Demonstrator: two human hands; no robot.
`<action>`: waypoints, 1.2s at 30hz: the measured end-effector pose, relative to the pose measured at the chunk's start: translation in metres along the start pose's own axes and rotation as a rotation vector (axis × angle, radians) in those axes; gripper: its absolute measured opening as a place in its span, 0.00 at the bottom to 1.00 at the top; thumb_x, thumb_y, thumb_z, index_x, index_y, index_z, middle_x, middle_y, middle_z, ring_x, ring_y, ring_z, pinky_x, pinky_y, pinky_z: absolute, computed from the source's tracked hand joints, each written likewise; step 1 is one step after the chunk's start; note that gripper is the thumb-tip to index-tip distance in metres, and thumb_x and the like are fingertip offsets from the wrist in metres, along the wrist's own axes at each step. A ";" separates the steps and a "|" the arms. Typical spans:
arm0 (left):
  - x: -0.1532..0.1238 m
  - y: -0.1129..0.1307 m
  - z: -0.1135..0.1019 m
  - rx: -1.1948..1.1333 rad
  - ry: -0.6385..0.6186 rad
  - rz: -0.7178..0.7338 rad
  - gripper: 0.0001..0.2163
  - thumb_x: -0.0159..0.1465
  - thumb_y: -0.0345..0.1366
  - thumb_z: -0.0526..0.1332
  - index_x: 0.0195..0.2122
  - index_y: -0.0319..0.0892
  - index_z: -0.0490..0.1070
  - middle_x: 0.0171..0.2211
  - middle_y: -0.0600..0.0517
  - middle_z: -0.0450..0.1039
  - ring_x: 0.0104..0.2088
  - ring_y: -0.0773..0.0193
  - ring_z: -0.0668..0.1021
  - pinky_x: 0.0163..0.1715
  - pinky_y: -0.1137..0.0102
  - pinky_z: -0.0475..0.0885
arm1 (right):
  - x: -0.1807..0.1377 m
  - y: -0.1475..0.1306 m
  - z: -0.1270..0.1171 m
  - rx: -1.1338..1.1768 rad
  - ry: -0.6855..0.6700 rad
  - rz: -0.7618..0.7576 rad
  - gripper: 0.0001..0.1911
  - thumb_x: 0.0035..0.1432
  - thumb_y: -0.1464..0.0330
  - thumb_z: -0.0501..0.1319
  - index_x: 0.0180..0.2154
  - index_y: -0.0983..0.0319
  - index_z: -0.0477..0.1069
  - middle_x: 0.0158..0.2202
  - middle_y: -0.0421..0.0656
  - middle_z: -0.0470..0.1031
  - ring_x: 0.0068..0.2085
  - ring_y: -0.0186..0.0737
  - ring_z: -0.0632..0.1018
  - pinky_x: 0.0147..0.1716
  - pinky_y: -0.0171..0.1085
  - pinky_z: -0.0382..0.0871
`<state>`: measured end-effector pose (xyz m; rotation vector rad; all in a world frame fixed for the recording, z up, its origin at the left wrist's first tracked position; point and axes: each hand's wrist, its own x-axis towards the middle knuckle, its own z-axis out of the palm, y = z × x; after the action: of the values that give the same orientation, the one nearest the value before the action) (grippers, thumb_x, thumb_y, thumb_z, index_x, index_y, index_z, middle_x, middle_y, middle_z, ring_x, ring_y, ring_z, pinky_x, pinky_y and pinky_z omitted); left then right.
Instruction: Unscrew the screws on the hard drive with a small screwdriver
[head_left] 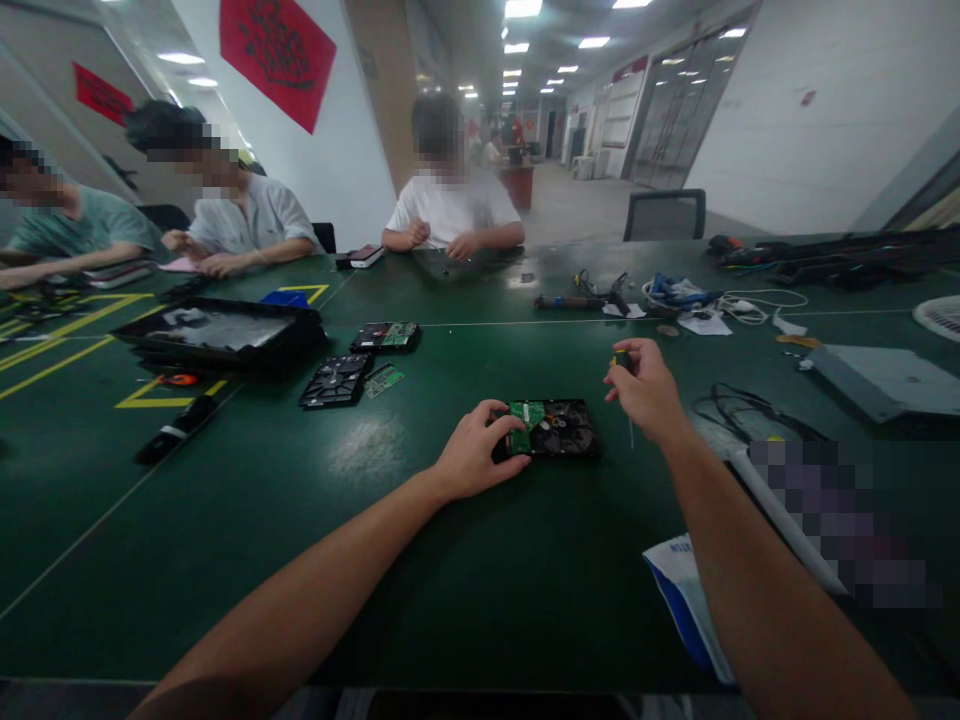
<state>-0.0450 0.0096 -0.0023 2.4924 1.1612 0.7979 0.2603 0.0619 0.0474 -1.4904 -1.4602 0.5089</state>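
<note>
A hard drive [559,430] lies flat on the dark green table [315,540], its green circuit board facing up. My left hand [476,452] grips its left end, fingers curled over the edge. Just right of the drive, my right hand [646,388] is closed around a small screwdriver [623,362] with a dark and yellow handle. Its thin shaft points down, ending above the table beside the drive, not touching it.
Two more drives [336,381] [387,337] and a loose board [384,380] lie to the left, beside a black tray [217,335]. Cables [739,405], a blue-white packet [686,595] and a grey panel [885,380] sit right. Three people sit across the table.
</note>
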 end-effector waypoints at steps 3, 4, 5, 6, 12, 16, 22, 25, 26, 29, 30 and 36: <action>0.000 0.005 -0.003 -0.026 0.000 -0.003 0.23 0.63 0.47 0.72 0.58 0.50 0.73 0.62 0.43 0.63 0.52 0.49 0.76 0.53 0.50 0.76 | 0.000 0.005 -0.005 -0.174 -0.152 -0.036 0.20 0.58 0.59 0.65 0.51 0.58 0.70 0.48 0.47 0.75 0.46 0.48 0.80 0.50 0.52 0.78; -0.001 0.006 -0.004 -0.049 0.010 -0.008 0.23 0.63 0.47 0.71 0.58 0.49 0.73 0.62 0.42 0.64 0.53 0.49 0.76 0.53 0.51 0.76 | -0.001 0.005 -0.005 -0.222 -0.232 -0.082 0.23 0.57 0.56 0.68 0.51 0.58 0.72 0.53 0.50 0.74 0.53 0.53 0.78 0.57 0.55 0.74; 0.000 0.006 -0.004 -0.082 0.031 -0.022 0.22 0.64 0.46 0.70 0.58 0.48 0.73 0.61 0.42 0.65 0.53 0.50 0.76 0.53 0.53 0.76 | -0.004 0.004 -0.006 -0.251 -0.327 -0.128 0.27 0.56 0.52 0.70 0.53 0.59 0.73 0.59 0.53 0.71 0.60 0.56 0.75 0.63 0.57 0.69; 0.000 0.005 -0.004 -0.119 0.067 -0.047 0.20 0.66 0.45 0.68 0.57 0.47 0.73 0.59 0.42 0.67 0.52 0.51 0.77 0.52 0.55 0.76 | -0.006 0.002 -0.005 -0.262 -0.430 -0.163 0.34 0.54 0.49 0.71 0.57 0.59 0.72 0.65 0.54 0.67 0.66 0.59 0.71 0.67 0.58 0.64; 0.004 -0.018 0.004 -0.348 0.379 -0.424 0.06 0.67 0.37 0.60 0.40 0.45 0.77 0.37 0.50 0.76 0.37 0.58 0.77 0.42 0.63 0.74 | -0.019 -0.005 0.004 -0.308 -0.803 -0.244 0.70 0.37 0.50 0.81 0.75 0.59 0.51 0.74 0.58 0.56 0.73 0.66 0.61 0.70 0.64 0.57; 0.007 -0.030 0.009 -0.466 0.429 -0.510 0.10 0.70 0.39 0.56 0.40 0.45 0.77 0.35 0.51 0.77 0.35 0.59 0.80 0.36 0.66 0.74 | -0.021 -0.004 0.006 -0.394 -0.828 -0.290 0.68 0.38 0.57 0.81 0.75 0.59 0.51 0.71 0.56 0.62 0.70 0.65 0.65 0.69 0.65 0.59; 0.006 -0.031 0.008 -0.653 0.541 -0.653 0.15 0.72 0.47 0.56 0.36 0.42 0.74 0.35 0.48 0.77 0.34 0.60 0.81 0.33 0.68 0.76 | -0.027 -0.010 0.022 -0.486 -0.735 -0.315 0.64 0.42 0.50 0.77 0.73 0.68 0.54 0.70 0.60 0.63 0.68 0.68 0.66 0.68 0.62 0.62; 0.003 -0.029 0.010 -0.727 0.622 -0.737 0.17 0.72 0.51 0.59 0.40 0.41 0.73 0.40 0.46 0.78 0.38 0.58 0.82 0.37 0.65 0.78 | -0.036 -0.021 0.039 -0.530 -0.611 -0.257 0.62 0.46 0.45 0.73 0.73 0.67 0.55 0.69 0.61 0.64 0.67 0.70 0.67 0.65 0.64 0.64; 0.002 -0.028 0.011 -0.747 0.657 -0.766 0.16 0.71 0.51 0.60 0.42 0.42 0.72 0.42 0.46 0.77 0.40 0.58 0.82 0.40 0.64 0.79 | -0.040 -0.025 0.044 -0.546 -0.568 -0.240 0.61 0.46 0.45 0.72 0.72 0.68 0.56 0.67 0.62 0.66 0.66 0.71 0.67 0.64 0.65 0.65; -0.001 -0.019 0.019 -0.803 0.740 -0.836 0.15 0.71 0.50 0.62 0.48 0.45 0.69 0.50 0.45 0.75 0.50 0.57 0.81 0.51 0.60 0.78 | -0.049 -0.036 0.056 -0.546 -0.446 -0.178 0.60 0.47 0.44 0.71 0.71 0.68 0.55 0.64 0.63 0.68 0.64 0.72 0.68 0.59 0.65 0.69; -0.001 -0.014 0.023 -0.828 0.750 -0.849 0.15 0.71 0.50 0.62 0.49 0.46 0.69 0.52 0.45 0.75 0.52 0.57 0.80 0.54 0.59 0.77 | -0.052 -0.038 0.059 -0.538 -0.413 -0.164 0.60 0.47 0.44 0.71 0.71 0.67 0.56 0.64 0.63 0.69 0.64 0.72 0.69 0.58 0.64 0.70; 0.022 0.024 0.043 -1.377 0.550 -0.739 0.26 0.74 0.61 0.49 0.53 0.44 0.73 0.54 0.41 0.78 0.56 0.50 0.80 0.60 0.53 0.76 | -0.059 -0.047 0.066 -0.469 -0.250 -0.209 0.52 0.48 0.45 0.70 0.67 0.63 0.60 0.59 0.61 0.72 0.59 0.70 0.71 0.53 0.63 0.73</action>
<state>0.0071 0.0107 -0.0178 0.6875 0.9672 1.3776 0.1690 0.0215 0.0377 -1.6442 -2.0088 0.2376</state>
